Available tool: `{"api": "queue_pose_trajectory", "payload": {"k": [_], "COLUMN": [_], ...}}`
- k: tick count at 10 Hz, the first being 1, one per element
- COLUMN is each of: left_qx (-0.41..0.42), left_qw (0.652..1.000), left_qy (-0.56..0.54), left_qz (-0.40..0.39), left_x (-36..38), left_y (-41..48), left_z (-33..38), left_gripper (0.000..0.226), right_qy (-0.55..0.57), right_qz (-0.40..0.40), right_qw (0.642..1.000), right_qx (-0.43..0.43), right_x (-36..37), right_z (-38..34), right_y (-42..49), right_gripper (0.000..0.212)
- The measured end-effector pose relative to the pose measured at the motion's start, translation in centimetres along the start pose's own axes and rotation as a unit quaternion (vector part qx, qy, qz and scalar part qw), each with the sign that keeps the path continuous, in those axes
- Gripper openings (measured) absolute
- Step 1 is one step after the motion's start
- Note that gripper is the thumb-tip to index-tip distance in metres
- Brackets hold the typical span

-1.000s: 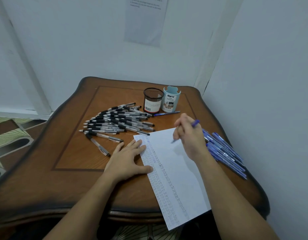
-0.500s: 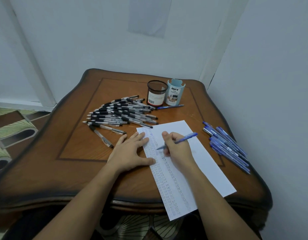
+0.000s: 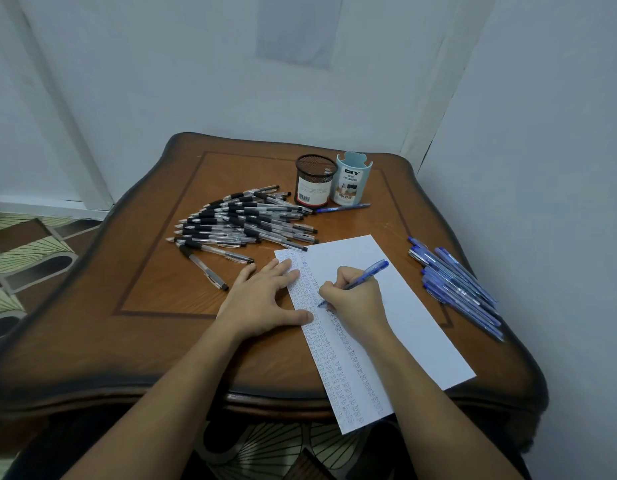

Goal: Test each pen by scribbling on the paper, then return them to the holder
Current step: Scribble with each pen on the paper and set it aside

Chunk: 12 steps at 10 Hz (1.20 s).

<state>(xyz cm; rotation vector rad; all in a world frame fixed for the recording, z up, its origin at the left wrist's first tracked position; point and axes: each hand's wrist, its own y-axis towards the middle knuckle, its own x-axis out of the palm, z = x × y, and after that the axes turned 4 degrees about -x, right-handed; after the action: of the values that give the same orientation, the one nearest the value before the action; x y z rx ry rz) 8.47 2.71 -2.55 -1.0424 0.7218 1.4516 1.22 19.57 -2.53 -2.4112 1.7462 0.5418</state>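
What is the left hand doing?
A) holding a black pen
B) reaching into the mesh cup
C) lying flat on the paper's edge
C: the left hand lies open, fingers spread on the left edge of the paper, while the right hand writes with the blue pen.

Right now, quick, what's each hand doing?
Left hand: open, fingertips resting flat on the white paper sheet.
Right hand: closed around a blue plastic pen, tip on that sheet.
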Motion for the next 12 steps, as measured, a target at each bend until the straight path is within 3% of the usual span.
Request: {"api": "queue_pose_trajectory", "payload": {"k": [12], "left_qx": [-0.004], "left_qw": [1.000], "left_qy": [0.001], "left_qz": [-0.006], "left_x": [-0.25], "left_y": [-0.23], "left_z": [0.32], "left_gripper": [0.113], "right_qy": [0.006], "right_qz": [0.005], "right_qw": [1.000], "right_qx": [-0.003], "right_x": [0.09], "right_z": [0.25], "right_y": [0.07], "right_gripper": [0.037]}}
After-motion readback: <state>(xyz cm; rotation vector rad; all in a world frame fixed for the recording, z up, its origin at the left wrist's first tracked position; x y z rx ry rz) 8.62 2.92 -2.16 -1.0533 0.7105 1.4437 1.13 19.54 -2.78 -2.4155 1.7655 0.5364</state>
